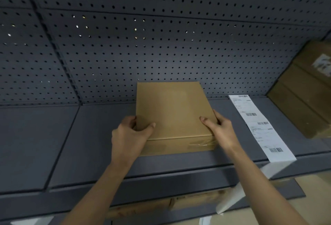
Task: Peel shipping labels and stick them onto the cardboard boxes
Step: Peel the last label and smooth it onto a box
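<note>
- My left hand [130, 133] grips the box [172, 106] at its near left corner. The thumb lies flat on the top face, pointing right, and the fingers curl round the left side.
- My right hand [222, 129] grips the near right corner the same way, with the thumb on top pointing left and the fingers wrapped down the right side.
- The backs of both hands face up toward me.
- Both forearms are bare and stretched forward. The left comes in from the lower left, the right from the lower right, and they converge on the box.
- The hands are apart, with the box between them.
</note>
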